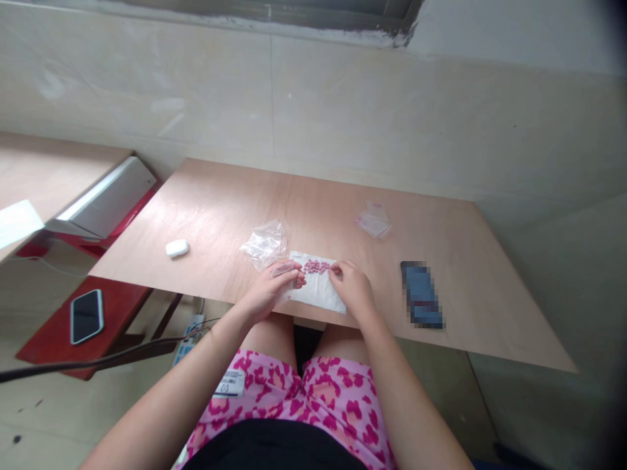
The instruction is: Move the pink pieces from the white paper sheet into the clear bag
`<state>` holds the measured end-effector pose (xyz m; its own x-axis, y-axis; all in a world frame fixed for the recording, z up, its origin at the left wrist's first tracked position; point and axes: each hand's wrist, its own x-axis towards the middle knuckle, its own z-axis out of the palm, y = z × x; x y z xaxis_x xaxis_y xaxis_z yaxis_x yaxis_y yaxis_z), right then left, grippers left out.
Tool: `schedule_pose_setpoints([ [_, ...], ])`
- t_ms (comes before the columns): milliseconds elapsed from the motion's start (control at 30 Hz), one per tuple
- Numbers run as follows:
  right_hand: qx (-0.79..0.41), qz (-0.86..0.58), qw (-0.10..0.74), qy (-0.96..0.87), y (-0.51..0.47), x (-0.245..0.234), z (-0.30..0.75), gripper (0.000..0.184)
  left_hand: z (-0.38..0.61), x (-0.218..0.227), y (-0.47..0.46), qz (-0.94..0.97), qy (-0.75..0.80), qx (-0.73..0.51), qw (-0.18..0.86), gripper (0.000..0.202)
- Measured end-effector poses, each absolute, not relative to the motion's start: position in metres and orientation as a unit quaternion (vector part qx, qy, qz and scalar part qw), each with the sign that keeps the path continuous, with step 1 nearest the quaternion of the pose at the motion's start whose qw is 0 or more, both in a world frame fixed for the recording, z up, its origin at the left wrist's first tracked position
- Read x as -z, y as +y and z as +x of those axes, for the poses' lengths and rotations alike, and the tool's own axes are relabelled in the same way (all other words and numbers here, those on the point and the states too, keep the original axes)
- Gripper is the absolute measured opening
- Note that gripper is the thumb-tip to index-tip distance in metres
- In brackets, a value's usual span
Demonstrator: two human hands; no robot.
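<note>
A small pile of pink bead-like pieces (314,266) lies on a white sheet (319,295) near the front edge of the table. At the left of the pile, my left hand (270,287) is closed around a small transparent plastic bag (284,267), part of which shows between the fingers. My right hand (353,287) comes in from the other side, thumb and fingertips pinched together at the right end of the pile. Whatever lies between those fingertips is too small to make out. Just behind my left hand is a crumpled transparent plastic bag (268,240).
Several small transparent bags (374,220) lie farther back. A blurred dark phone-like object (421,294) rests at the right, a white case (177,248) at the left. On a red stool (46,339) sits a phone (87,316). A dark cable (112,360) crosses the lower left.
</note>
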<state>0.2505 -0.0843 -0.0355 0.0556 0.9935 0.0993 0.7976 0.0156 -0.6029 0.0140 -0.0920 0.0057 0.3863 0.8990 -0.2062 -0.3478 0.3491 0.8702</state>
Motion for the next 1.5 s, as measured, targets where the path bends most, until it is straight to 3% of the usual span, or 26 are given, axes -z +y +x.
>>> schedule_pose_setpoints([
  [233, -0.347, -0.621, 0.435, -0.551, -0.105, -0.020, 0.219, 0.028, 0.010, -0.012, -0.093, 0.623, 0.428, -0.369, 0.540, 0.016],
  [367, -0.368, -0.538, 0.414, -0.636, -0.120, -0.053, 0.193, 0.017, 0.009, -0.008, -0.095, 0.679, 0.419, -0.356, 0.486, 0.018],
  [533, -0.281, -0.615, 0.415, -0.609, -0.107, -0.035, 0.215, 0.015, 0.007, -0.004, -0.096, 0.614, 0.431, -0.369, 0.549, 0.019],
  [700, -0.217, -0.683, 0.295, -0.632, -0.089, 0.013, 0.251, 0.019, 0.009, -0.002, -0.092, 0.429, 0.418, -0.421, 0.682, 0.023],
  [800, -0.196, -0.661, 0.271, -0.671, -0.086, 0.031, 0.250, 0.025, 0.011, -0.005, -0.091, 0.331, 0.387, -0.451, 0.733, 0.028],
  [1167, -0.140, -0.674, 0.234, -0.686, -0.074, 0.041, 0.242, 0.015, 0.008, -0.011, -0.089, 0.284, 0.385, -0.427, 0.768, 0.038],
  [1333, -0.160, -0.667, 0.255, -0.682, -0.075, 0.038, 0.241, 0.018, 0.006, -0.011, -0.087, 0.284, 0.375, -0.439, 0.766, 0.038],
  [1500, -0.266, -0.652, 0.401, -0.586, -0.083, 0.012, 0.228, 0.013, 0.005, -0.012, -0.089, 0.320, 0.393, -0.419, 0.753, 0.037],
])
